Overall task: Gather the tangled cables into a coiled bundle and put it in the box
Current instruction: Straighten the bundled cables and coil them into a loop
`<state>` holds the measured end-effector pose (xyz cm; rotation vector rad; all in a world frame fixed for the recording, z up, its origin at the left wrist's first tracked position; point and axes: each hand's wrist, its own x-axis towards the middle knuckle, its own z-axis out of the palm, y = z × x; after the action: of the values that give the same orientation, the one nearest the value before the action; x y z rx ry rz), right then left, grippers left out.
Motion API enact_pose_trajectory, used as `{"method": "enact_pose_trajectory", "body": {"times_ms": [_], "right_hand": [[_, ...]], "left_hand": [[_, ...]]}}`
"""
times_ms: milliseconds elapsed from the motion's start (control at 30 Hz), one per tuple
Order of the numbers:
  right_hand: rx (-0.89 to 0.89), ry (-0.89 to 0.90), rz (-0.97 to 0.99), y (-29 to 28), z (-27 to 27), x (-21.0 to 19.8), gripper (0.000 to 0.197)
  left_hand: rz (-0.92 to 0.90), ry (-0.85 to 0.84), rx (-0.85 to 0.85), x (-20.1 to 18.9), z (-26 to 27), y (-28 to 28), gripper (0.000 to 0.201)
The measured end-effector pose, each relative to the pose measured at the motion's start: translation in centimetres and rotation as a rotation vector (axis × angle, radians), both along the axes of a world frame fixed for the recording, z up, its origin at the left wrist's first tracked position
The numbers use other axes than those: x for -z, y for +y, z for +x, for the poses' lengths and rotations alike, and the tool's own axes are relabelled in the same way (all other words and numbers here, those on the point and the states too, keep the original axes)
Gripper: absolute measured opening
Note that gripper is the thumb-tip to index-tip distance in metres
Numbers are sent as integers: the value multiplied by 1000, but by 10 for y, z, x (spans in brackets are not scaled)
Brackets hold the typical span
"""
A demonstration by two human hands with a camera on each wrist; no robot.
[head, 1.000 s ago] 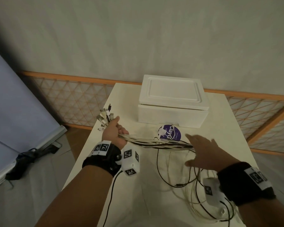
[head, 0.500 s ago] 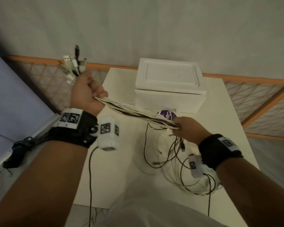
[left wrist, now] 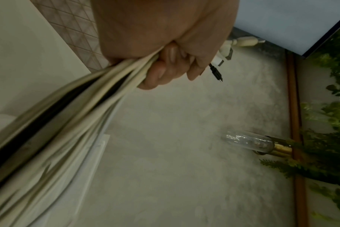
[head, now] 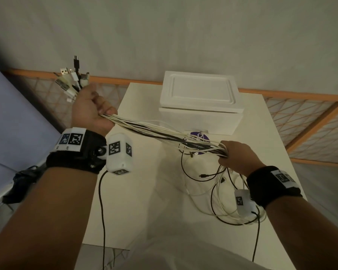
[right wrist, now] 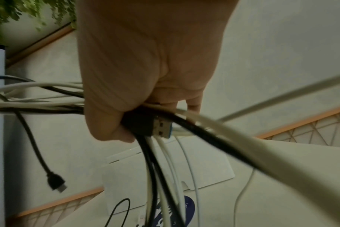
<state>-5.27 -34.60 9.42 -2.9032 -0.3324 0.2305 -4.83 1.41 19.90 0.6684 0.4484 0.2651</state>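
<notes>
Both fists hold the cables (head: 164, 134): left hand (head: 88, 110) at the plug ends, right hand (head: 237, 155) further down, tails loose on the table (head: 144, 191). Light, floppy, slippery; grip bunched strands. Box (head: 201, 106) closed.

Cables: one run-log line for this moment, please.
left hand: grips cables | right hand: grips cables | box: lid on
</notes>
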Motion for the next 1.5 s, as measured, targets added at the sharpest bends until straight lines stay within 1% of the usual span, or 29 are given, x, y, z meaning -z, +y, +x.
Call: {"method": "enact_pose_trajectory", "body": {"times_ms": [167, 300, 333, 367, 400, 433, 467, 500, 533, 567, 600, 633, 667, 700, 733, 800, 833, 867, 933, 967, 1033, 1100, 1167, 1200, 1233, 1300, 1367, 1433, 1500], "right_hand": [[83, -147, -72, -7, 2, -4, 14], [212, -405, -160, -14, 0, -4, 14], [239, -425, -170, -16, 0, -6, 14], [248, -385, -183, -18, 0, -8, 15], [250, -277, -205, -20, 0, -11, 20], [240, -137, -227, -22, 1, -14, 35], [215, 32, -237, -22, 2, -17, 62], [178, 193, -178, -18, 3, -23, 95], [144, 284, -9, -11, 3, -33, 119], [110, 289, 233, 3, 2, -44, 126], [75, 242, 500, 20, 0, -55, 119], [30, 181, 734, 40, -3, -65, 105], [-23, 146, 897, 60, -6, -74, 88], [-78, 139, 990, 79, -9, -80, 75], [-128, 137, 1031, 96, -11, -84, 66], [-201, 79, 1036, 120, -14, -87, 57], [-220, 39, 1035, 128, -15, -87, 58], [-241, 17, 1024, 133, -14, -87, 61], [-291, 38, 943, 141, -12, -88, 63], [-317, 69, 882, 144, -12, -88, 59], [-349, 105, 745, 152, -11, -87, 47], [-356, 117, 673, 159, -9, -85, 37], [-387, 149, 623, 165, -5, -84, 34], [-414, 152, 585, 168, -4, -83, 33], [-433, 155, 570, 171, -3, -82, 30], [-414, 165, 638, 174, -1, -80, 24], [-392, 155, 708, 175, 1, -76, 17], [-443, 97, 653, 173, 6, -70, 23], [-535, 35, 611, 169, 7, -62, 38]], "left_hand": [[19, -27, 3, -13, 0, -11, 45], [45, -7, -4, -9, 1, -20, 46], [58, 14, 0, -3, 0, -22, 47], [82, 43, 10, 4, 0, -25, 47], [127, 86, 32, 14, -1, -29, 47], [189, 131, 69, 24, -3, -34, 44], [255, 165, 122, 35, -6, -40, 39], [320, 182, 180, 45, -11, -47, 33], [390, 183, 235, 54, -15, -56, 28], [467, 166, 280, 61, -20, -66, 24], [550, 143, 313, 67, -24, -76, 23], [637, 119, 342, 70, -29, -86, 22], [714, 87, 379, 72, -33, -94, 19], [780, 46, 427, 71, -37, -102, 13], [825, 6, 480, 70, -41, -106, 10], [903, -59, 585, 65, -47, -111, 22], [938, -75, 628, 63, -50, -110, 30], [969, -79, 664, 62, -52, -109, 33], [1040, -63, 723, 60, -56, -105, 25], [1074, -51, 750, 60, -57, -102, 19], [1115, -10, 769, 59, -56, -95, 14], [1120, 5, 774, 57, -57, -89, 20], [1139, -15, 786, 57, -59, -85, 31], [1148, -35, 792, 59, -59, -83, 32], [1148, -50, 795, 61, -59, -82, 31], [1115, -42, 777, 65, -60, -84, 18], [1015, -9, 743, 70, -62, -89, 3], [919, 50, 677, 80, -61, -93, 17], [859, 108, 635, 85, -57, -94, 19]]}}
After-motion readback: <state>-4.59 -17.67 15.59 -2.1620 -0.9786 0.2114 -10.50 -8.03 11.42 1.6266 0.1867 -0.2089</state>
